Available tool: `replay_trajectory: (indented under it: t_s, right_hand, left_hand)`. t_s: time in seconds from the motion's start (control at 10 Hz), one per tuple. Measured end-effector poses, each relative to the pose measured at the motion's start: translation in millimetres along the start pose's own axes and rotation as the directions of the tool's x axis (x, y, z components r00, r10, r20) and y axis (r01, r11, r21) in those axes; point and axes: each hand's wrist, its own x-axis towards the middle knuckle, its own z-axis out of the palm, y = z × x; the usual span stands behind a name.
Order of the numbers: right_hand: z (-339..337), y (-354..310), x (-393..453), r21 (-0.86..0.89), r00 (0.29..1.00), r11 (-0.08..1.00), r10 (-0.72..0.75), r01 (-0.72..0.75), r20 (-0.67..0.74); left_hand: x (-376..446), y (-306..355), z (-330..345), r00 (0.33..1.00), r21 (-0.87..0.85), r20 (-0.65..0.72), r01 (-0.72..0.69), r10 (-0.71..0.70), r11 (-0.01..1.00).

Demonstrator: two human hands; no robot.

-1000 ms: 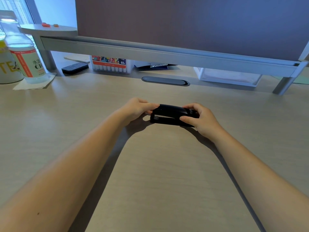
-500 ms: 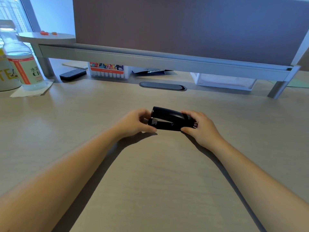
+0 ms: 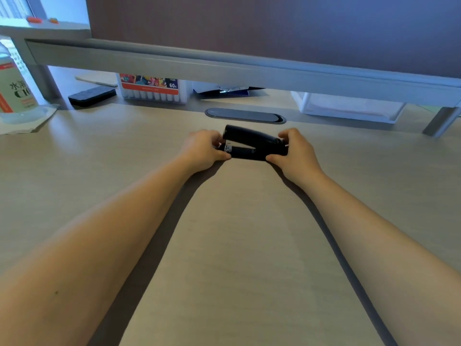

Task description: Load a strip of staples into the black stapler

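The black stapler lies across the desk in the middle of the view, its top arm lifted a little at the left end so a gap shows above the base. A bit of shiny metal shows at its left front. My left hand pinches the stapler's left end with thumb and fingers. My right hand grips its right, hinged end. No strip of staples is visible.
A grey cable grommet sits just behind the stapler. Under the raised shelf stand a marker box, a black eraser and a white tray. A bottle stands at far left.
The stapler's top arm has risen at its left end, opening a gap above the base. Both hands kept their hold at the two ends.
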Motion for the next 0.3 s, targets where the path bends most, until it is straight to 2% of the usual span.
replay_trajectory:
  t_s: [0.3]
  right_hand:
    - [1,-3,-9,0.039,0.997,0.997,0.072,-0.073,0.033]
  left_hand:
    - [-4,-5,-1,0.997,-0.052,-0.027,0.075,-0.076,0.996]
